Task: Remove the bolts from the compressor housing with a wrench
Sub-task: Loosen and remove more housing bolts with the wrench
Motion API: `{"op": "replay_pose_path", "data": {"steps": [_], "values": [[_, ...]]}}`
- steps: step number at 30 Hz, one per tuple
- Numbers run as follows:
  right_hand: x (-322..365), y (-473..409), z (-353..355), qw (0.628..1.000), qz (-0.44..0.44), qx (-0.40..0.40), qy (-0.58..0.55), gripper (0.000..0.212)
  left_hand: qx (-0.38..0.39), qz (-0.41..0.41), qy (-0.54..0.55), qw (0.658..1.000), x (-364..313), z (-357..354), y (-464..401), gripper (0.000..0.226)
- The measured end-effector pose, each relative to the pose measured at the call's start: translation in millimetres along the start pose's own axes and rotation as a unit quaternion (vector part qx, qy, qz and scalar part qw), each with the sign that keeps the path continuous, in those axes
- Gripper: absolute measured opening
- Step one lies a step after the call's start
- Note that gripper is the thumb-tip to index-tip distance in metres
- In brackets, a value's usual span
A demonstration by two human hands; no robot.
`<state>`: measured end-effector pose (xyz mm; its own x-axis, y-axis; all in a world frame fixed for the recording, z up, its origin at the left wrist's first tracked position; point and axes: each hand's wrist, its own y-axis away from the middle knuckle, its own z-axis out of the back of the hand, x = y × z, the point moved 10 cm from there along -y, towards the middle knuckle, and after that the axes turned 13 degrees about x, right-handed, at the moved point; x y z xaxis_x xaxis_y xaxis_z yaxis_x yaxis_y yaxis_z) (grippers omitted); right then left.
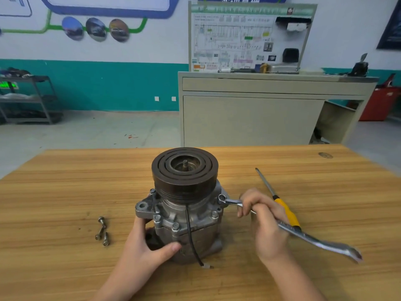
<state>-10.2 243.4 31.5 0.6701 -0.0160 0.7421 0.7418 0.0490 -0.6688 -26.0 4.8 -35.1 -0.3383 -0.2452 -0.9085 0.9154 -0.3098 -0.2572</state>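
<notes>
- My right hand has its fingers curled around the shank of the wrench, close behind its ring end, clamped on the steel.
- That ring end sits over a bolt on the right ear of the compressor, just below the dark pulley; the wrench's open end sticks out to the right, above the bench, and is blurred.
- My left hand grips the lower housing, thumb pressed across the front and fingers wrapped behind the left side, bracing it.
- The compressor stands upright, pulley uppermost, near the middle of the bench, with a black wire hanging down its front.
- I read the step in hand as loosening this right-hand bolt. Three loose bolts lie together on the bench left of the housing, so part of the job looks done; several bolt heads remain seated around the front flange.
- Next move, as I judge it: keep the ring square on the head, swing the handle while the left hand resists the twist, then reseat for another stroke. The grip sits close to the head, so leverage is low; sliding it outward would help if the bolt is stiff.
- A yellow-handled screwdriver lies on the bench just behind my right hand, passing under the wrench.
</notes>
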Motion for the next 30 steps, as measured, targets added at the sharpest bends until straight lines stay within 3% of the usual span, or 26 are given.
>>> {"op": "replay_pose_path", "data": {"steps": [3,8,12,16,21,25,27,30], "values": [[-22.3,-13.8,6.2,0.989,-0.070,0.025,-0.125,0.035,-0.001,-0.002,-0.001,1.000,0.3,-0.2,-1.3,0.087],[-65.7,-21.4,-8.7,0.893,-0.281,0.016,-0.351,0.018,-0.007,0.019,0.003,1.000,4.6,0.9,-1.5,0.091],[-53.5,-17.7,2.2,0.866,-0.247,-0.092,-0.426,0.007,-0.015,0.030,-0.007,0.999,4.4,2.8,-0.7,0.100],[-32.8,5.1,13.1,0.923,-0.234,-0.125,-0.279,0.016,-0.003,0.010,-0.003,1.000,1.0,0.1,-1.5,0.095],[-10.0,22.0,5.8,0.950,-0.197,-0.186,-0.152,0.028,0.005,0.007,-0.003,1.000,1.6,-0.7,-1.8,0.085],[9.1,20.0,-9.3,0.974,-0.159,-0.158,-0.017,0.041,0.009,0.002,-0.011,1.000,-1.0,-1.6,-0.2,0.084],[13.8,17.3,-16.4,0.978,-0.147,-0.145,0.004,0.036,0.012,0.001,-0.017,1.000,-1.5,-2.3,-1.0,0.082],[1.0,7.0,-4.0,0.977,-0.159,-0.128,-0.068,0.036,0.019,0.008,-0.014,1.000,-0.9,-2.6,-1.2,0.078]]}}
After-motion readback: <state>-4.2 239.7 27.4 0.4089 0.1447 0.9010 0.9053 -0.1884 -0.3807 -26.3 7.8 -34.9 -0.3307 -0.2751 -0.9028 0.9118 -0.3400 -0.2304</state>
